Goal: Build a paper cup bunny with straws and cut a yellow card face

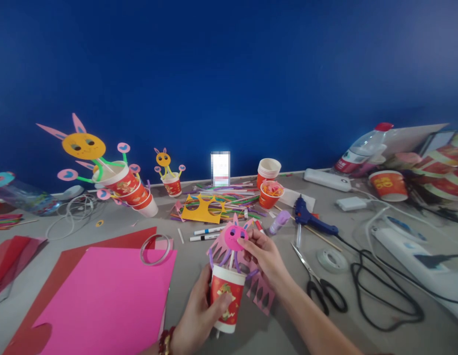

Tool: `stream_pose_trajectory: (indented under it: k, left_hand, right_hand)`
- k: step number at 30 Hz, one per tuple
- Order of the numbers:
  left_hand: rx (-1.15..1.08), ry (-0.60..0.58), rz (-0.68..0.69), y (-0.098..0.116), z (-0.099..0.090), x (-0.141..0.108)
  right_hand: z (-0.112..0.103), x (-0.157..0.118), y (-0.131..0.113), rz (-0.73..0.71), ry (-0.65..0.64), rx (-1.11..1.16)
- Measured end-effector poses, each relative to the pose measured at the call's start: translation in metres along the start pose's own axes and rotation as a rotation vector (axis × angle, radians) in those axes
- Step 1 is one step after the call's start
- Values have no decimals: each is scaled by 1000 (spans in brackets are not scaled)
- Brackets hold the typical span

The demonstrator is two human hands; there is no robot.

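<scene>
Bunny cup (236, 293) sits between the person's two hands, low in the middle of the view, in front of a broad blue wall (229, 74) and over a grey table (192, 261); whether its base touches the tabletop, I cannot tell. On the left side, a bright pink sheet (106, 296) lies partly over a red sheet (62, 273). Behind them is a larger bunny figure (84, 146), its yellow face raised above nested, tilted red cups (127, 190). Far to the right, a bottle (356, 150) with a red cap is near the wall.

The left hand (199, 310) wraps round the red cup wall, fingers clamped on it and thumb across the printed front. The right hand (267, 256) is raised to the bunny's pink face (233, 240), thumb and fingertips pinching the edge nearest that hand. Beyond it, to the right, lies a blue glue gun (313, 219), with black-handled scissors (327, 293) nearer the person. Yellow cut paper (202, 212) is in the middle, beyond the hands. A clear tape roll (334, 259) rests just beside the scissors. Pointed ears top the pink face, and bent purple arms (211, 259) stick out at the cup's rim. Two markers (208, 234) lie side by side behind the left hand.
</scene>
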State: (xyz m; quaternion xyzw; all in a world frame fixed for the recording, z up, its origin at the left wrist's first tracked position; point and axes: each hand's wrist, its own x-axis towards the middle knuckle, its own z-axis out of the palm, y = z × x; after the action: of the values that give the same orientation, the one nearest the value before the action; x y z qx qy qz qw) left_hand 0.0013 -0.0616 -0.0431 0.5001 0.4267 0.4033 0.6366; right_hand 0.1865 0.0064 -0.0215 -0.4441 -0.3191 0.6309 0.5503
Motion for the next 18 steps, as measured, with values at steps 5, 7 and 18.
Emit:
stream_pose_trajectory:
  k: [5,7,18]
  left_hand:
    - [-17,-1,-7,0,1,0]
    - [-27,-9,-9,0,1,0]
    - [-50,-12,-9,-1,1,0]
  right_hand:
    - [-2,1,3,-33,-9,-44]
    - [-3,1,5,-40,-20,-59]
    - [-2,4,5,-144,-14,-199]
